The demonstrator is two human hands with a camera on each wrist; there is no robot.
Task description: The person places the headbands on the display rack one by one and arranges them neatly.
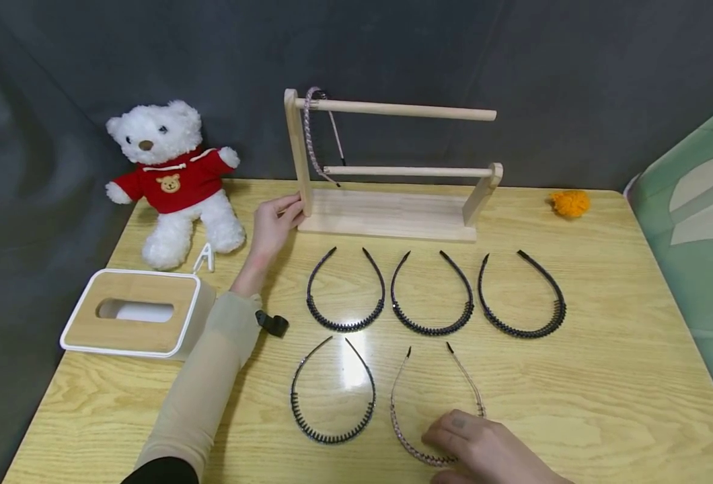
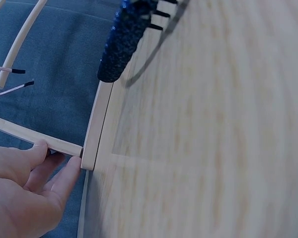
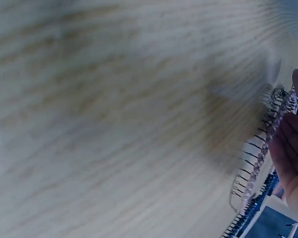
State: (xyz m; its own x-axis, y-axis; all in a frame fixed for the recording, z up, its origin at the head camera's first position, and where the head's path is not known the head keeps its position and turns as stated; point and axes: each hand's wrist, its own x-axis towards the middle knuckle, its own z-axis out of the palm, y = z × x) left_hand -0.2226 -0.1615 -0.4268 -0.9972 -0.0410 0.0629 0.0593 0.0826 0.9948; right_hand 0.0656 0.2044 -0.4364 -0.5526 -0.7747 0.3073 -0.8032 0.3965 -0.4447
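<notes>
My left hand [image 1: 276,225] holds the foot of the left upright of a wooden rack [image 1: 387,218], thumb and fingers on either side of the wood in the left wrist view. On the rack's upper bar hangs a pink braided headband [image 1: 308,131], at the left end. Another pink headband with black teeth [image 1: 406,440] lies at the table's front. My right hand [image 1: 483,447] is at its curved lower right part, partly covering it. In the right wrist view the band runs between thumb and fingers; I cannot tell whether they pinch it.
Several dark toothed headbands lie on the table, one dark headband [image 1: 332,437] left of the pink one. At left stand a white teddy bear [image 1: 175,175] in a red top and a tissue box [image 1: 138,333]. An orange fluffy ball [image 1: 570,203] sits back right.
</notes>
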